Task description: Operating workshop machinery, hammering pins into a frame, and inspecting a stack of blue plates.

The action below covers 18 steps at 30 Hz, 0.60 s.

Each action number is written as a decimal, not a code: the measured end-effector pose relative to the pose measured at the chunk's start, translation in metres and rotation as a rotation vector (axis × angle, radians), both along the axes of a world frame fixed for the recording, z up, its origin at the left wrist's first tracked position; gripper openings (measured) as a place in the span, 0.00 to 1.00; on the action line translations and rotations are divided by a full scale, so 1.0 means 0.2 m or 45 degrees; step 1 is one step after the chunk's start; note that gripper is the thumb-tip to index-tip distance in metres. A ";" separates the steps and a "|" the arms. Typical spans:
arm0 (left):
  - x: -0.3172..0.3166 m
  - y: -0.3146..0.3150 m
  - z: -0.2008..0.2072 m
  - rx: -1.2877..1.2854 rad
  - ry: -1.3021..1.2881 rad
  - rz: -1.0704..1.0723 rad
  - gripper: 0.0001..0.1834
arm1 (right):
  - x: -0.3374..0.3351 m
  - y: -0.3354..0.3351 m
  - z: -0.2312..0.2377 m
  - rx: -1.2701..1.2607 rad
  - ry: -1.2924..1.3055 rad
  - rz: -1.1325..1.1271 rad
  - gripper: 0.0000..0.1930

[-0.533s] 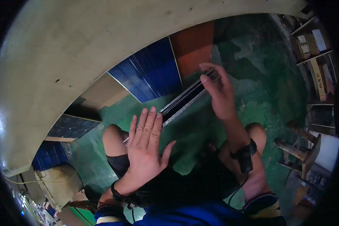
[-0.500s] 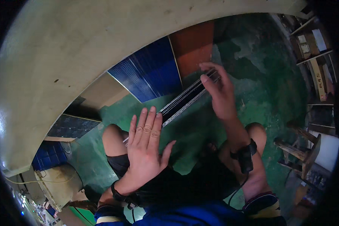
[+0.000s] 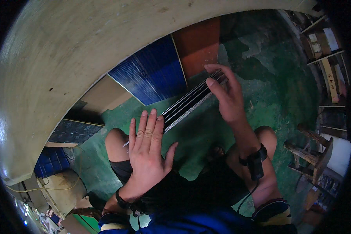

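Observation:
A bundle of long, thin dark strips with pale, silvery edges (image 3: 191, 104) hangs slantwise above my lap, from lower left to upper right. At its upper end my right hand (image 3: 229, 93) is closed round it, thumb on the near side and fingers over the far side. My left hand (image 3: 147, 146) lies against the lower end, back of the hand up, fingers stretched out and thumb apart. It covers much of that end; a thin tip of the strips pokes out beside the little finger. What the strips are made of, I cannot tell.
A large beige curved surface (image 3: 58, 58) fills the upper left. Beneath it stand a blue panel (image 3: 150, 72), a reddish-brown panel (image 3: 197, 46) and a dark board (image 3: 76, 130). Right: a wooden stool (image 3: 314, 154) and shelves with boxes (image 3: 323, 46). The floor (image 3: 261, 97) is green.
My left hand has shifted slightly left and up with the lower end of the strips. The bundle looks a little wider, turned to show more of its dark face. My right hand has barely moved.

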<state>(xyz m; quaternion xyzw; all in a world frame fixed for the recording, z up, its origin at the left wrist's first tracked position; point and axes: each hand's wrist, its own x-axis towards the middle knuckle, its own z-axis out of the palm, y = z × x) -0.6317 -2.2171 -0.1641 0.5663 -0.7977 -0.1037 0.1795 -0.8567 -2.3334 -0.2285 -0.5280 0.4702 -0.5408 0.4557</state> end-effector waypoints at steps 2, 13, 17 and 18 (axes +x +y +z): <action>0.00 0.00 -0.01 -0.010 -0.010 0.007 0.46 | 0.00 0.00 -0.01 -0.001 0.003 -0.008 0.18; -0.02 0.01 -0.02 -0.021 -0.014 0.013 0.46 | -0.02 0.01 0.01 0.021 -0.014 0.023 0.18; -0.02 0.02 -0.01 -0.024 -0.023 0.017 0.45 | -0.01 0.01 0.00 -0.011 0.022 0.032 0.17; -0.02 0.02 -0.02 -0.022 -0.023 0.015 0.45 | -0.02 0.01 0.00 -0.009 0.022 0.030 0.17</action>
